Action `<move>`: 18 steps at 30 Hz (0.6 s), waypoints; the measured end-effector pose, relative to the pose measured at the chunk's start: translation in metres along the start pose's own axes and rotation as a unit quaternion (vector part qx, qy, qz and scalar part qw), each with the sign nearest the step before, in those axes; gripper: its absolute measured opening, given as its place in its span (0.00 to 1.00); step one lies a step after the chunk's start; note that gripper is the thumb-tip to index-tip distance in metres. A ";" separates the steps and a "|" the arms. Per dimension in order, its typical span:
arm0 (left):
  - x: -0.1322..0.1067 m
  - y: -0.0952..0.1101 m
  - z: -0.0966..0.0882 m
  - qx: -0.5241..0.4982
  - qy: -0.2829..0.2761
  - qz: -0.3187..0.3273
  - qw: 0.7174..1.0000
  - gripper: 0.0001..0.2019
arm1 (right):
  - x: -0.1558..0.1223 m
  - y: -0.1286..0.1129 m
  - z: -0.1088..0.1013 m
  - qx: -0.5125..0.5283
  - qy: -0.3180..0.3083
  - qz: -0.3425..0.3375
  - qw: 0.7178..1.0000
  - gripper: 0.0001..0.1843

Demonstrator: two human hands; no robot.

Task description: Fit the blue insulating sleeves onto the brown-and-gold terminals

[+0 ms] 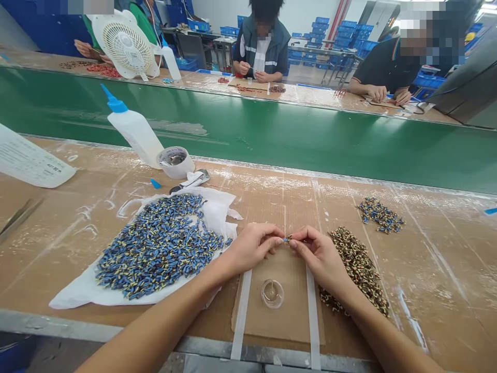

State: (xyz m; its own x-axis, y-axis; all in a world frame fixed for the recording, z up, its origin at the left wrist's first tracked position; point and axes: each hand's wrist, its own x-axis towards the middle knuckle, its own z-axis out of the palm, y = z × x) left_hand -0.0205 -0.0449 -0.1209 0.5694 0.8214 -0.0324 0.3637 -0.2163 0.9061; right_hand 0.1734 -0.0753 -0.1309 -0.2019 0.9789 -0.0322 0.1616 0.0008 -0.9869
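My left hand [254, 246] and my right hand [316, 254] meet fingertip to fingertip over a taped-down cardboard pad [287, 311]. Both are pinched on one small blue-and-yellow part [287, 239] held between them. A large heap of the same blue-and-yellow parts [159, 243] lies on a white sheet [77, 295] to the left of my left hand. A heap of dark brown-and-yellow parts [357, 264] lies just right of my right hand. A small clear dish [272, 293] sits on the pad below my hands.
A smaller pile of blue parts [380, 214] lies at the right. A squeeze bottle with a blue tip [134, 129], a white cup [176, 161] and a printed paper [31, 163] stand at the left. Behind runs a green conveyor belt [272, 129]. Other people work across it, near a white fan [124, 44].
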 end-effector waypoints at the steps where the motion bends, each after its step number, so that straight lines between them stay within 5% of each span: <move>1: 0.000 0.001 0.000 0.025 -0.002 0.016 1.000 0.09 | 0.000 0.000 0.000 0.003 0.001 0.001 1.000 0.08; 8: -0.001 0.004 0.005 0.125 0.007 0.092 0.988 0.13 | -0.001 0.000 -0.001 0.049 -0.012 0.026 0.998 0.09; 18: -0.002 -0.003 0.009 0.118 0.009 0.092 0.989 0.13 | -0.003 0.007 0.001 0.057 -0.048 0.033 0.997 0.11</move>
State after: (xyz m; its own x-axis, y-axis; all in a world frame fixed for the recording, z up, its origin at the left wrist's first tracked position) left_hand -0.0156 -0.0510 -0.1272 0.6287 0.7661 0.1331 0.4193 -0.4782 0.7717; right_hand 0.1738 -0.0788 -0.1383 -0.2873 0.9518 -0.1071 0.0676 -0.0914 -0.9935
